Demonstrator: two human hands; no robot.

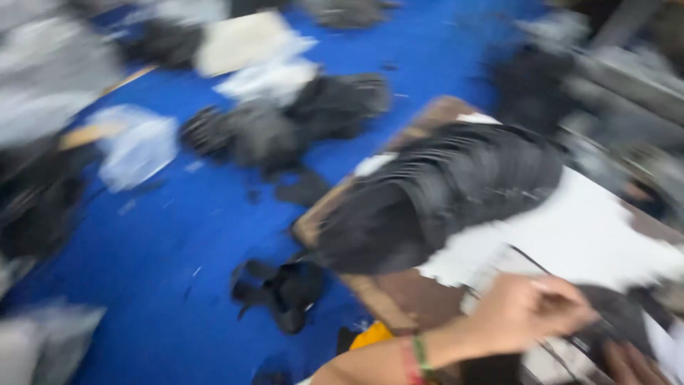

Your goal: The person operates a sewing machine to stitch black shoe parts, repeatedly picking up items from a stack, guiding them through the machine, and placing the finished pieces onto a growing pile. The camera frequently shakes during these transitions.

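Your two hands sit low at the right edge of view, blurred by motion.

Your left forearm enters from the bottom edge and runs up and to the right, with red and green bands around the wrist. Your left hand (531,310) is seen from the back, knuckles up, fingers curled loosely inward with the tips pointing right. Your right hand (630,362) shows only as a few fingers at the bottom right corner, just below and beside the left; its grip cannot be made out.
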